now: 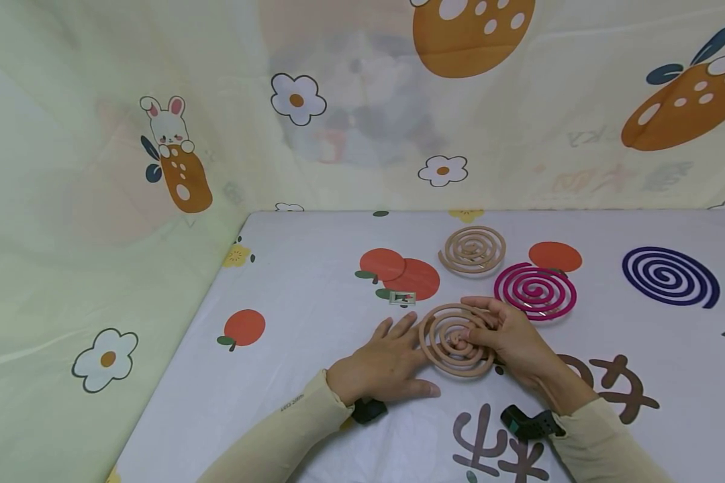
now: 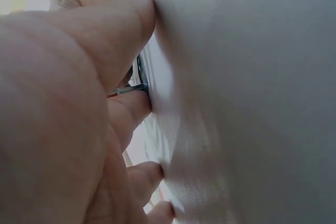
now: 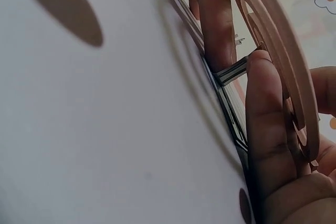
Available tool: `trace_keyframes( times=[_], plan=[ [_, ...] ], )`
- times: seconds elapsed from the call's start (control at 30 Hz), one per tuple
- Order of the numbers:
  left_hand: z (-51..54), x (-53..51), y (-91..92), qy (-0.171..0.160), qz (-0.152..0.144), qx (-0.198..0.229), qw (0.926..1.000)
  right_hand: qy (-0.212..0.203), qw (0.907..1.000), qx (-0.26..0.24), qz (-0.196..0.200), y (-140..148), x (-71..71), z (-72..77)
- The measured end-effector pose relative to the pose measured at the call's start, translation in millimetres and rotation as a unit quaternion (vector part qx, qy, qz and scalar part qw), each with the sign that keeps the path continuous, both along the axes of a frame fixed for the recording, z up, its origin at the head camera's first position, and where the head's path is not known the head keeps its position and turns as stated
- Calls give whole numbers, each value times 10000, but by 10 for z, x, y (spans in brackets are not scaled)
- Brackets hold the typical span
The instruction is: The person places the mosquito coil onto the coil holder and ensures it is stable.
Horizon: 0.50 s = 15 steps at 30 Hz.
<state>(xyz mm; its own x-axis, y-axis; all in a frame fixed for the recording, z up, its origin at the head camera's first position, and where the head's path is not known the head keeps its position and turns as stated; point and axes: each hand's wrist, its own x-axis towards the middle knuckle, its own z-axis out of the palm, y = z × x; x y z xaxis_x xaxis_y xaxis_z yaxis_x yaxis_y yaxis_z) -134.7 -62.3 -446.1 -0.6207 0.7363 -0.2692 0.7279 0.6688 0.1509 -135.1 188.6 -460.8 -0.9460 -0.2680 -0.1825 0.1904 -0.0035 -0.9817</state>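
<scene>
Nine o'clock from the right hand (image 1: pixel 510 339), the nearer one, hangs a round tan spiral coil (image 1: pixel 459 341), pinched between thumb and fingers, with no clear long axis. At eight o'clock from the coil the left hand (image 1: pixel 383 365) lies flat, fingers straight, beside a narrow dark metal strip (image 3: pixel 232 71). Outward from the held coil sit one more tan spiral coil (image 1: pixel 472 249) at twelve, one magenta spiral coil (image 1: pixel 535 291) at two and one dark-blue spiral coil (image 1: pixel 665 274) past two: four coils altogether.

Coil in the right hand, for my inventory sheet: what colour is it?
The coil is pinkish tan, clearest in the head view.
</scene>
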Motion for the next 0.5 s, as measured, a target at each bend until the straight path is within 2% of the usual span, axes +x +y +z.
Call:
trace_keyframes(
  times=[0.5],
  plan=[
    [-10,-8,0,13,-19,-89,10000,69,9993,350,-106,-16,9,14]
  ],
)
